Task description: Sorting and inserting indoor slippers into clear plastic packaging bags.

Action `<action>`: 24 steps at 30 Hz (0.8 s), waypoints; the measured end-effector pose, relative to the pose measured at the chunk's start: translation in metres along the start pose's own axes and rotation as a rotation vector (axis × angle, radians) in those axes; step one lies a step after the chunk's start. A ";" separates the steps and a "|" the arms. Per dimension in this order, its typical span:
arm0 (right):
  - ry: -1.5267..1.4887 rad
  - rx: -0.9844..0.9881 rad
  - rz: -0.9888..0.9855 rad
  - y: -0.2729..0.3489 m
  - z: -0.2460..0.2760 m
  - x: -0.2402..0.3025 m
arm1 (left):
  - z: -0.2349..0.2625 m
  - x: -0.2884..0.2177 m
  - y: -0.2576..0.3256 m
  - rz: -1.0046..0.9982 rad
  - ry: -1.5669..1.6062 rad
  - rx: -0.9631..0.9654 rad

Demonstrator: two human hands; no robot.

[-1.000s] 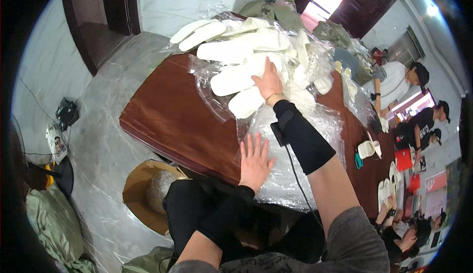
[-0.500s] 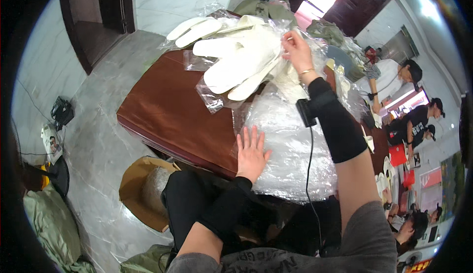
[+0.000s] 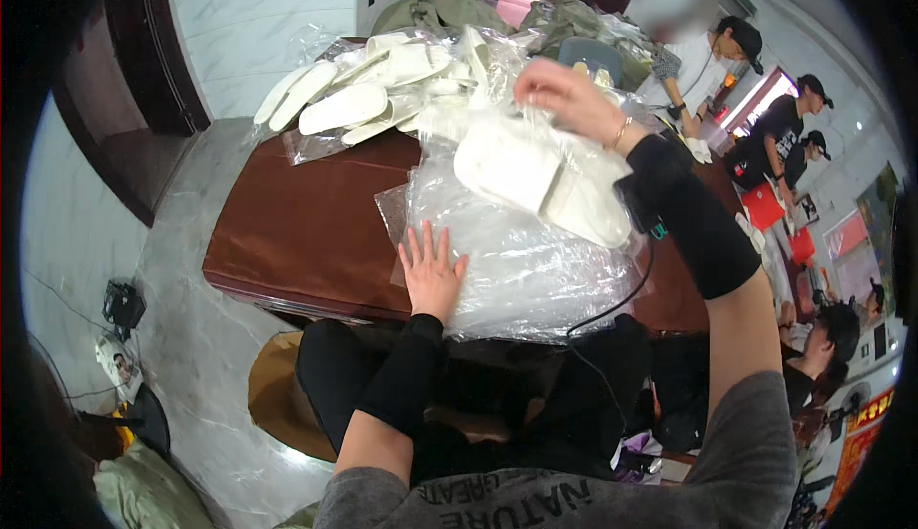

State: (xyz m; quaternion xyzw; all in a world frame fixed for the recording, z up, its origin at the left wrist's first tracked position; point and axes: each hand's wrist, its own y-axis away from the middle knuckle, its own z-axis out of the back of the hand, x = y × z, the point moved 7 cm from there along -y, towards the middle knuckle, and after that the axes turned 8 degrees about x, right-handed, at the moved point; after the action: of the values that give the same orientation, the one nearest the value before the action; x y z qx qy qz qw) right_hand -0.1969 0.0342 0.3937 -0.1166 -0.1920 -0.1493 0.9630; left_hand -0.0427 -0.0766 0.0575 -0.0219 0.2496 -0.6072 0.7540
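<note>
My right hand (image 3: 572, 99), slightly blurred, grips a pair of white slippers (image 3: 504, 168) by the strap end. Their soles hang down toward me above a stack of clear plastic bags (image 3: 516, 290). My left hand (image 3: 431, 274) lies palm down with fingers spread on the left edge of the bags, holding nothing. Beyond the stack is a heap of more white slippers (image 3: 344, 108), some of them lying on clear plastic.
The bags rest on a brown-covered table (image 3: 296, 214). A cardboard box (image 3: 277, 395) stands on the floor beside my leg. Green sacks (image 3: 445, 3) are piled behind the table. A black cable (image 3: 612, 311) hangs from my right wrist. Several people work at the right.
My right hand has lifted a pair of slippers off the heap and brought it nearer, over the bags. My left hand stays flat on the bags, while the view has shifted.
</note>
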 end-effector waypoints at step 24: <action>-0.960 -0.137 -0.858 0.288 -0.195 -0.130 | 0.001 -0.034 -0.004 -0.003 -0.097 0.072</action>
State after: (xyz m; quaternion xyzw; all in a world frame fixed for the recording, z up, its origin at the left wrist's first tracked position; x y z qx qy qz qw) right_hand -0.1503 0.2782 0.1173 -0.1443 -0.6208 -0.4641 0.6151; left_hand -0.0506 -0.0464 0.0717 -0.0248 0.1908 -0.6151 0.7646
